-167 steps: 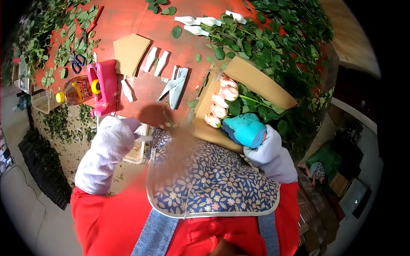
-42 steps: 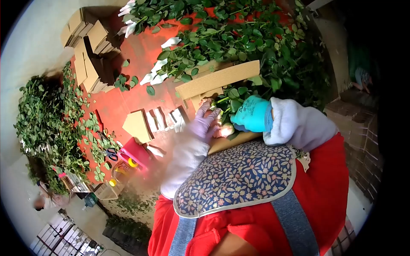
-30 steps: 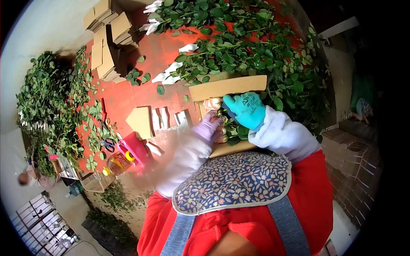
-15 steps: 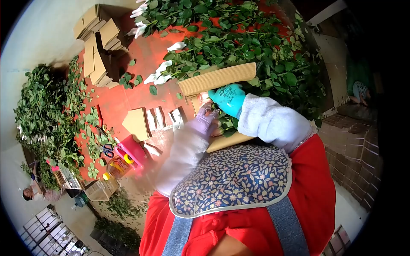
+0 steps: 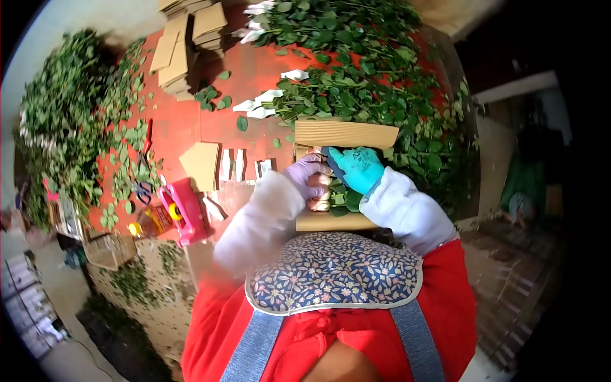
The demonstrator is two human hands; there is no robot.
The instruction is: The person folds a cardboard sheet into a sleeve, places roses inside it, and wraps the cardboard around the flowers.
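Note:
Pale pink roses (image 5: pixel 320 202) lie in a row on brown corrugated cardboard (image 5: pixel 347 134), whose far flap stands raised behind them. My left hand (image 5: pixel 307 176), in a thin lilac glove, rests on the rose heads with its fingers apart. Beside it my right hand (image 5: pixel 356 167), in a turquoise glove, has its fingers pressed together at the top rose; what they hold, if anything, is hidden. Green leaves (image 5: pixel 344 198) of the roses show below my right hand. A stapler (image 5: pixel 263 168) is partly hidden behind my left sleeve.
White-netted buds (image 5: pixel 261 112) and leafy stems (image 5: pixel 356 95) lie beyond the cardboard. To the left are card sheets (image 5: pixel 201 167), a pink tape dispenser (image 5: pixel 184 213), scissors (image 5: pixel 144 192) and a bottle (image 5: pixel 151 221). Cardboard stacks (image 5: pixel 175 57) stand at the back left.
The view has turned and shifted. My right hand has moved from the stems to the top of the rose row, against my left hand, which stays on the roses.

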